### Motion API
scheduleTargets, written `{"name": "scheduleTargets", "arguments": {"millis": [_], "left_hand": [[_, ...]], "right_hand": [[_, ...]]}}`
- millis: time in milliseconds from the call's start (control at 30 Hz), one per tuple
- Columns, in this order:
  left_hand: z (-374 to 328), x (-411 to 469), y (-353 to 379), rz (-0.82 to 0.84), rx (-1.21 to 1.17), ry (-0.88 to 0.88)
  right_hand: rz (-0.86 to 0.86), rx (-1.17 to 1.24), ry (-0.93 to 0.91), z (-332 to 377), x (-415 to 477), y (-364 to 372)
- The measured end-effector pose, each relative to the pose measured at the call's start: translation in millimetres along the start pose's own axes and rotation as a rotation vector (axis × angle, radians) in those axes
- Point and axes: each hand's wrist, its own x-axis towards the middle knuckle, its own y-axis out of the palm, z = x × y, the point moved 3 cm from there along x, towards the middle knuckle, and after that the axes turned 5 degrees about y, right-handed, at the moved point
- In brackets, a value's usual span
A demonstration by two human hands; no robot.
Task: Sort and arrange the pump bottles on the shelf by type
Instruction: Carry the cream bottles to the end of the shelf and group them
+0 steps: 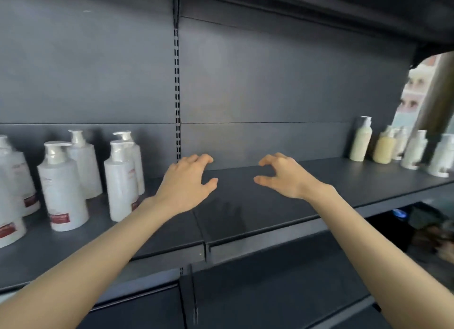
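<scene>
Several large white pump bottles with red labels [62, 188] stand grouped at the left of the dark grey shelf [344, 178]. At the far right stand several smaller pump bottles, one tall and cream [360, 142], one yellowish [383, 148] and the others white [415, 151]. My left hand [188, 181] and my right hand [285, 176] hover over the bare middle of the shelf, fingers loosely curled, holding nothing. Both hands are well apart from either group of bottles.
The shelf's back panel has a slotted upright [177, 95] in the middle. Another shelf [319, 6] runs overhead. Below the right end, dark clutter [427, 228] shows on a lower level. A seam [205, 245] splits the shelf board near its front edge.
</scene>
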Motion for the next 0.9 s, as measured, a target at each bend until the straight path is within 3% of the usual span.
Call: {"name": "scheduleTargets", "arguments": {"millis": [367, 467, 900], "left_hand": [[-200, 81, 119, 0.178, -0.054, 0.199], [-239, 114, 136, 0.162, -0.064, 0.246], [-310, 263, 238, 0.160, -0.105, 0.356]], "right_hand": [[-0.056, -0.112, 0.249, -220, -67, -86], [-0.076, -0.123, 0.297, -268, -66, -107], [-0.135, -0.133, 0.358, -424, 26, -138]]}}
